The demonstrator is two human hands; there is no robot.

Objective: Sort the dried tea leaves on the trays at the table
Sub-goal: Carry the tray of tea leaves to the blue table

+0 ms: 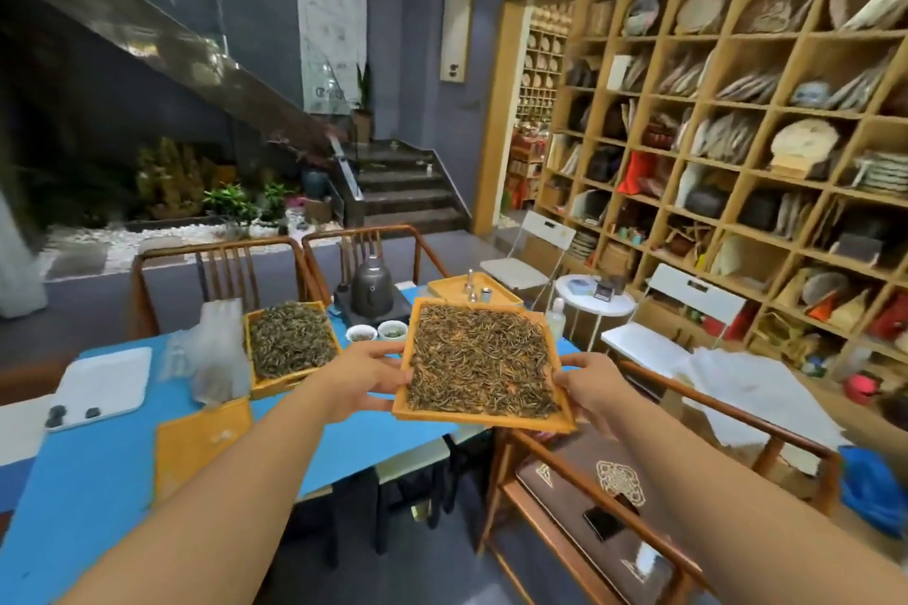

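I hold an orange square tray (484,419) full of dried brown tea leaves (479,359) in the air, tilted toward me, over the blue table's right end. My left hand (366,371) grips its left edge and my right hand (587,383) grips its right edge. A second orange tray (275,386) heaped with darker tea leaves (290,339) rests on the blue table (98,481) to the left. An orange tray without leaves (201,442) lies nearer me on the table.
A white tray (103,386) with small dark pieces sits at the table's left. Clear plastic bags (216,349), a dark kettle (372,290), two small cups (378,333) and another orange tray (471,292) stand behind. Wooden chairs (614,496) and shelves (737,113) lie right.
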